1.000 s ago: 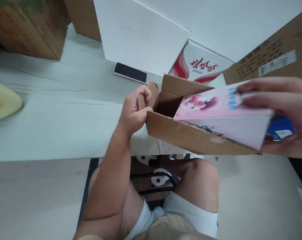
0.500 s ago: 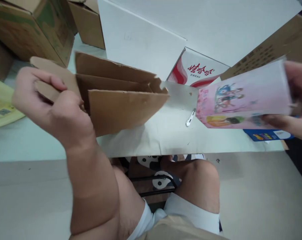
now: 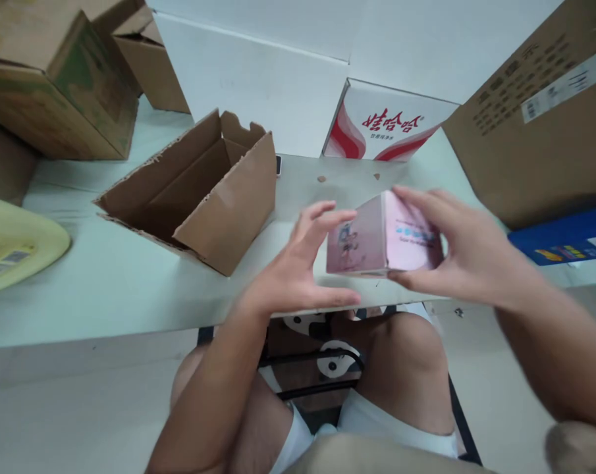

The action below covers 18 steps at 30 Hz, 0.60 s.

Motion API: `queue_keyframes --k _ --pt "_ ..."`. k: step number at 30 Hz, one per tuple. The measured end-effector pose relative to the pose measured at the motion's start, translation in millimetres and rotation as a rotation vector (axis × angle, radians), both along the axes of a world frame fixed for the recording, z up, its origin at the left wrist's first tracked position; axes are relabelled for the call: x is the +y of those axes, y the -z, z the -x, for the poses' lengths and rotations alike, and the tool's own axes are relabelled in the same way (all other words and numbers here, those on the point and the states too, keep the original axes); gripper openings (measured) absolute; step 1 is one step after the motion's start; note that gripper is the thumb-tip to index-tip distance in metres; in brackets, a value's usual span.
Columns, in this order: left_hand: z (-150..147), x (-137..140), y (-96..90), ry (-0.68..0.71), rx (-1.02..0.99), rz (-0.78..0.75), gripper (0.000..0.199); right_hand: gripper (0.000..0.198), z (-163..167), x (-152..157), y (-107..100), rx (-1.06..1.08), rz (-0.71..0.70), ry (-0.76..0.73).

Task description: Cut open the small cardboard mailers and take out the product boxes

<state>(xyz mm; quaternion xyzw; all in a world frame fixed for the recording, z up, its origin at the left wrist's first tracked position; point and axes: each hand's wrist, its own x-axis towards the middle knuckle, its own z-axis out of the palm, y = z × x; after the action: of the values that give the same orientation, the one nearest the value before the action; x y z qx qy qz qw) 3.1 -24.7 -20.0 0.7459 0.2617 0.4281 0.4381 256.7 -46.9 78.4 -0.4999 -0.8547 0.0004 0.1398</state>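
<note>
My right hand (image 3: pixel 456 247) grips a pink printed box (image 3: pixel 359 240) by its near right end, above the front part of the table. My left hand (image 3: pixel 310 263) is at the box's left side, thumb and fingers spread apart; whether a fingertip touches the box I cannot tell. To the left of that hand an open brown cardboard carton (image 3: pixel 238 204) stands on the table, its top edges rough and torn. The inside of the carton is shadowed, and its bottom is hidden.
A white-and-red box (image 3: pixel 386 125) leans at the back. On the right stand a large carton (image 3: pixel 535 131) and a blue box (image 3: pixel 564 237). A yellow container (image 3: pixel 21 243) and more cardboard boxes (image 3: pixel 60 85) occupy the left. The table's front edge runs above my knees.
My left hand has let go of the brown carton, which now stands on the table, and moved right beside the pink box. My right hand has brought the pink box inward and turned it.
</note>
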Motion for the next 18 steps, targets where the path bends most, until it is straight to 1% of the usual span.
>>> queue_keyframes --k 1,3,4,6,7,9,10,11,13,15,16,18 --pt "-11 6 10.8 0.084 -0.048 0.110 0.092 0.077 1 0 10 0.087 0.055 -0.007" --pt "-29 18 34.1 0.138 -0.146 0.318 0.101 0.078 0 3 39 0.285 0.117 0.028" --pt "-36 22 45.1 0.111 -0.193 0.409 0.102 0.077 -1 5 59 0.399 0.119 0.079" --pt "-47 27 63.7 0.015 -0.289 0.564 0.101 0.077 -2 9 102 0.646 0.122 0.209" --pt "-50 28 70.9 -0.034 -0.335 0.626 0.099 0.077 0 10 123 0.767 0.184 0.242" --pt "-56 28 81.5 -0.106 -0.400 0.703 0.096 0.089 6 12 159 0.972 0.386 0.223" --pt "-59 28 84.9 -0.134 -0.411 0.718 0.094 0.096 9 14 172 1.051 0.478 0.206" --pt "-61 28 86.7 -0.163 -0.408 0.723 0.093 0.102 12 17 180 1.111 0.543 0.195" --pt "-65 35 84.1 -0.228 -0.383 0.718 0.092 0.107 12 30 185 1.170 0.599 0.195" --pt "-69 53 69.5 -0.270 -0.365 0.693 0.095 0.111 8 54 174 1.165 0.593 0.164" --pt "-72 67 56.7 -0.276 -0.358 0.664 0.098 0.111 4 70 164 1.149 0.564 0.135" --pt "-78 99 19.9 -0.225 -0.345 0.551 0.099 0.109 -4 103 132 1.119 0.448 0.068"
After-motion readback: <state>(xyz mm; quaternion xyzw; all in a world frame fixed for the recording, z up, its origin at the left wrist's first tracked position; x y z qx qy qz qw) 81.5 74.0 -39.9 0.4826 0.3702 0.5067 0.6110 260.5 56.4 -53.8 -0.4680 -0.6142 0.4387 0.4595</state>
